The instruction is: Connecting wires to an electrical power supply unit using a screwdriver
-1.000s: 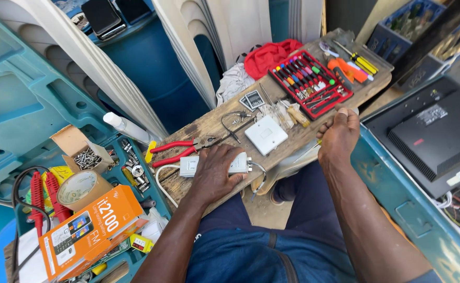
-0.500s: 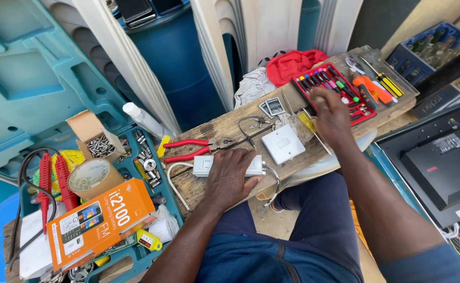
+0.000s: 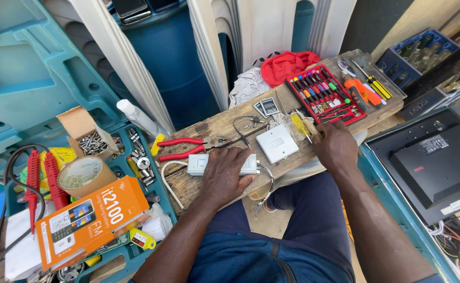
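Work looks barely begun: left hand [image 3: 224, 175] presses flat on the unopened white adapter [image 3: 202, 163] while right hand [image 3: 335, 147] pinches a yellow-handled screwdriver [image 3: 299, 124] just beyond the adapter.

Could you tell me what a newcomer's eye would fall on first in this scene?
Probably the red case of screwdrivers at the plank's far end, and the orange box at lower left. Mid-plank, the left hand presses a white adapter while the right hand holds a yellow-handled screwdriver.
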